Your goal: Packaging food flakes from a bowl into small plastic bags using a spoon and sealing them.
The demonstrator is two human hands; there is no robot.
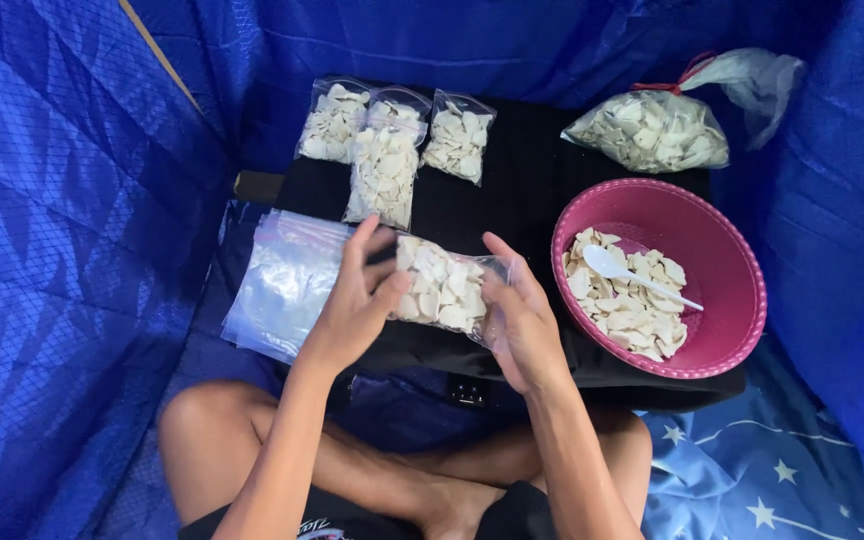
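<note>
Both hands hold one small clear zip bag (pixel 444 287) filled with pale white chips, lying sideways above the black board (pixel 527 180). My left hand (pixel 357 300) grips its left end, thumb on top. Its right end sits under the fingers of my right hand (pixel 519 315). Three filled small bags (pixel 384 150) lie in a row at the board's far side.
A pink round basket (pixel 722 270) at right holds loose white chips and a white plastic spoon (pixel 632 275). A large tied bag of chips (pixel 652 132) lies behind it. A stack of empty clear bags (pixel 287 285) rests at left. Blue tarp walls surround; my crossed legs below.
</note>
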